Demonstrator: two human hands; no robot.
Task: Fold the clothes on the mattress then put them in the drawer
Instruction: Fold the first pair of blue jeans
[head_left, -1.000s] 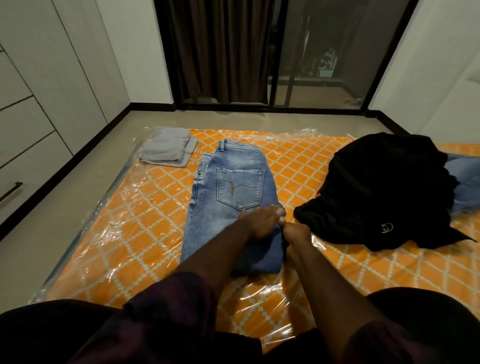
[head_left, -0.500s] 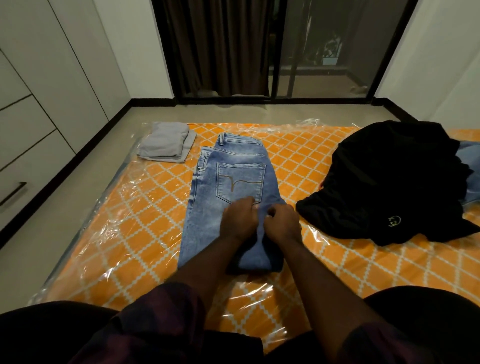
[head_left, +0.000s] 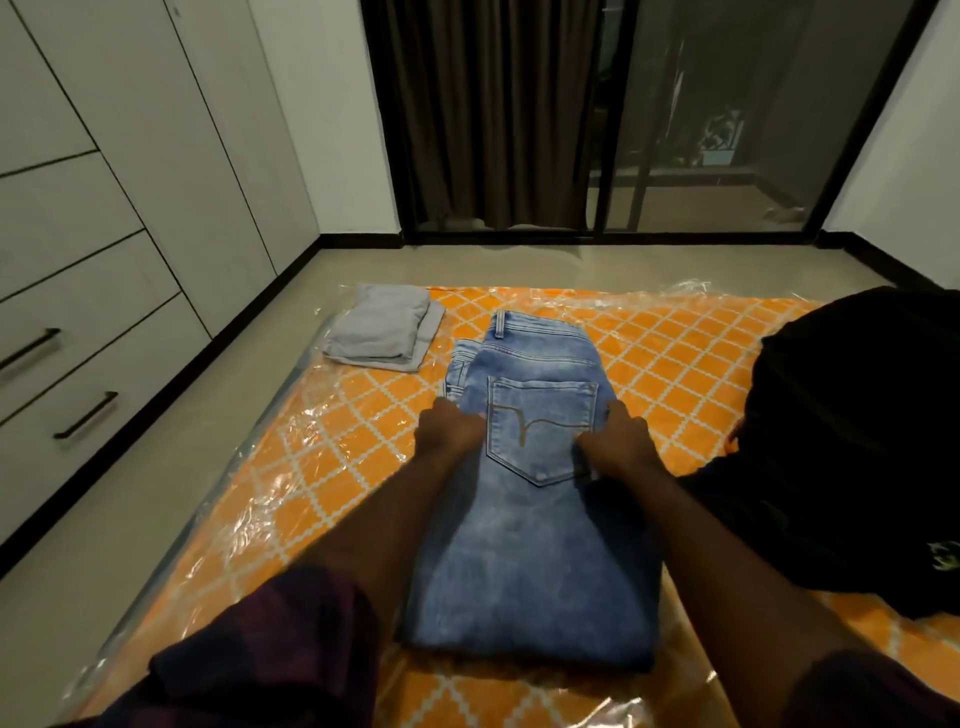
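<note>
Downward, through a head-worn camera, we looked at a pair of blue jeans (head_left: 530, 545) lying on an orange, diamond-patterned mattress (head_left: 332, 467) wrapped in clear plastic. The jeans lay leg over leg, with the waistband at the far end, one back pocket (head_left: 540, 431) facing up and a thick folded edge at the near end. The person's hands were apart, one at each long side of the denim and level with the pocket. The left hand (head_left: 449, 434) gripped the left edge with its fingers curled under the cloth. The right hand (head_left: 615, 441) held the right edge just beside the pocket, fingers curled onto it. We judged that another fold across the length was in hand. To do it well, both sides would need lifting together and evenly, so that the long edges stayed stacked and the pocket panel did not skew. Denim this thick would likely spring open, so we thought the crease wanted a firm press. The plastic looked slippery, and the bundle could slide on it. A grey folded garment (head_left: 382, 332) sat at the far left corner, and a loose black garment (head_left: 852, 441) lay to the right. The closed drawers (head_left: 88, 374) stood at the left, across a strip of floor.
</note>
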